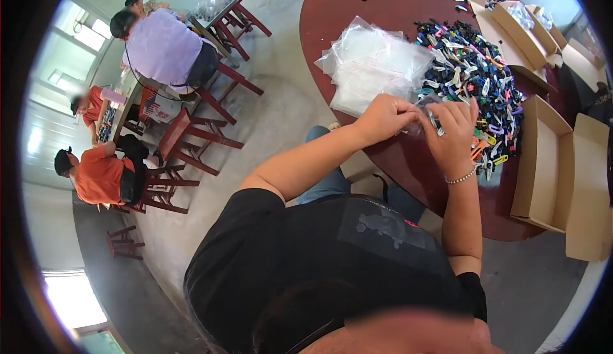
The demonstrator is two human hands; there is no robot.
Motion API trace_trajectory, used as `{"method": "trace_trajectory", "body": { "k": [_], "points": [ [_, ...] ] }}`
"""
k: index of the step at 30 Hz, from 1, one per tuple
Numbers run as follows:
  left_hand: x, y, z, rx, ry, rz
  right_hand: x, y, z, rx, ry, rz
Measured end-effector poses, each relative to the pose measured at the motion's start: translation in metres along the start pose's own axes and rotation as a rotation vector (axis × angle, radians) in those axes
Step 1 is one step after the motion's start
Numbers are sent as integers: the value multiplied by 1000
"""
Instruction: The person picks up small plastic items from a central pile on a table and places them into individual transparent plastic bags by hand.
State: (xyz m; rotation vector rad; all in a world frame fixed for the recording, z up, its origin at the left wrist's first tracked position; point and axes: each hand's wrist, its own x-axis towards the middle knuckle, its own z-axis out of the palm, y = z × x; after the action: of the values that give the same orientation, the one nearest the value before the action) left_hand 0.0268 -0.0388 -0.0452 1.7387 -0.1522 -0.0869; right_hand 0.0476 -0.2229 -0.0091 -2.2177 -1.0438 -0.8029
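At a dark-red table [319, 22], a person's left hand [383, 119] pinches what may be a small clear bag [429, 101]; the right hand [450, 130], wrist wearing a beaded bracelet [461, 178], curls against it. Beyond lie stacked clear bags [377, 66], left, and heaped colourful clips [476, 73], right. An open box [543, 149] stands near right.

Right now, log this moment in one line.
left hand: pinching clear plastic; right hand: touching same plastic; clip pile: on table; bag stack: on table
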Motion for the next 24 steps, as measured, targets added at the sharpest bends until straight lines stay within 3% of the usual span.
{"method": "trace_trajectory", "body": {
  "k": [3, 5, 7, 10, 12, 18, 24],
  "points": [
    [-9, 9, -1, 39, -41, -27, -2, 0, 0, 37, -59, 3],
    [-11, 7, -2, -47, -155, 54, -1, 1, -3, 91, -30, -17],
    [-9, 1, -4, 105, -173, 62, 0, -2, -7, 91, 8, -4],
    [-8, 1, -3, 137, -180, 85, -3, -5, -10, 92, -81, 66],
    [-7, 5, 0, 195, -132, 214, -3, -11, -10, 111, -183, 163],
    [3, -8, -4, 108, -283, 84, -9, 4, -13, 138, -150, 132],
    [8, 3, -14, 120, -275, 25, -7, 6, -18, 182, -117, 221]
  ]
}}
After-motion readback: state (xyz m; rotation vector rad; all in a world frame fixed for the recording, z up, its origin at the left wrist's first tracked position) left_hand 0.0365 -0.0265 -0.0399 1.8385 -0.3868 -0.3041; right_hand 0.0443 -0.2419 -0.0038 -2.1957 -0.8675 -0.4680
